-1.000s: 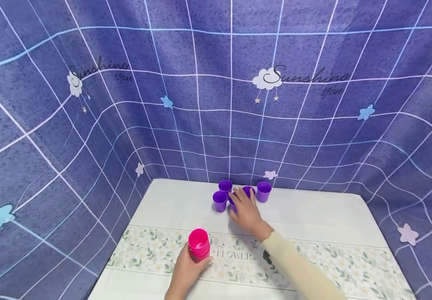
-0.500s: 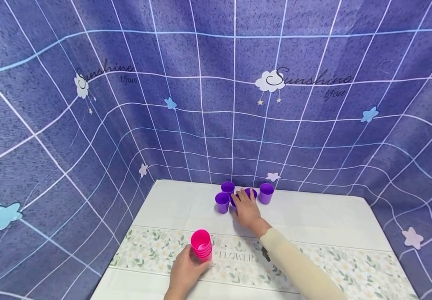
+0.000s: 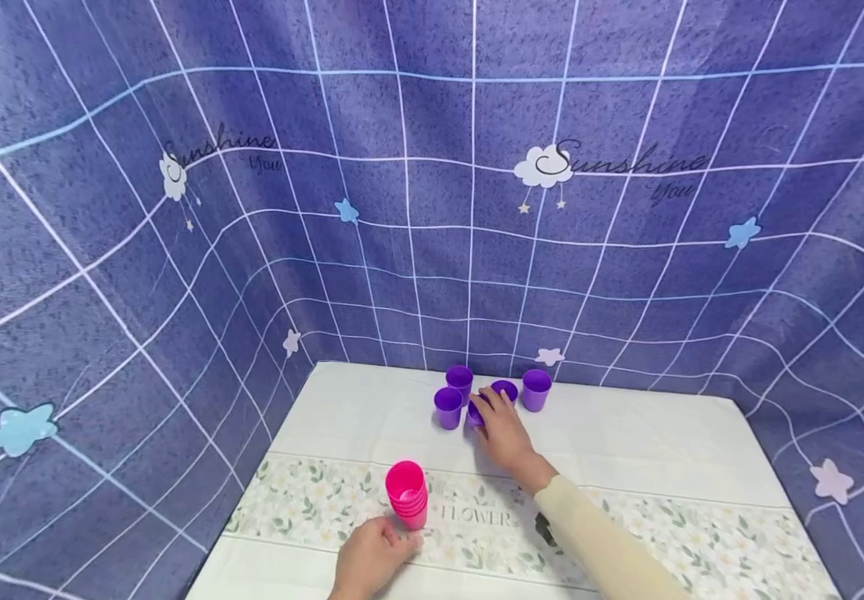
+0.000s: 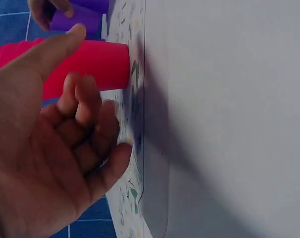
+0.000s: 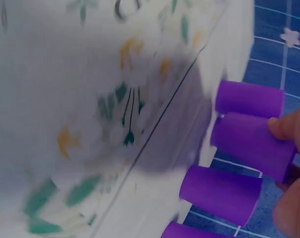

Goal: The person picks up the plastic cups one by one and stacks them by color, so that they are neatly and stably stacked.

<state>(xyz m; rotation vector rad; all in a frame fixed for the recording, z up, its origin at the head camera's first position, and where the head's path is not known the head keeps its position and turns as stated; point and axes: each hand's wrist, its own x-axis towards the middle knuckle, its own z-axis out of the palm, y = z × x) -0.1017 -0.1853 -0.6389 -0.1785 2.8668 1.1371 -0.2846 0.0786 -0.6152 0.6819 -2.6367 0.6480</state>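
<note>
A stack of nested pink cups (image 3: 407, 495) stands mouth up on the table's floral band. Just in front of it is my left hand (image 3: 376, 557), back from the stack with its fingers loosely curled and nothing in them. In the left wrist view, the thumb (image 4: 61, 47) overlaps the stack's side. My right hand (image 3: 504, 435) is among several purple cups at the back. It pinches one purple cup (image 5: 246, 144) at the rim, thumb on the near side, the other fingers mostly hidden. Close beside that one stand other purple cups (image 3: 447, 408).
The white table (image 3: 649, 433) carries a floral band (image 3: 297, 500) with the word FLOWER. A blue gridded curtain (image 3: 402, 275) surrounds the back and sides. One purple cup (image 3: 536, 392) stands at the right end of the group, near the curtain.
My left hand has let go of the pink cups and drawn back towards the front. The right hand has shifted slightly, uncovering more of the cup behind it.
</note>
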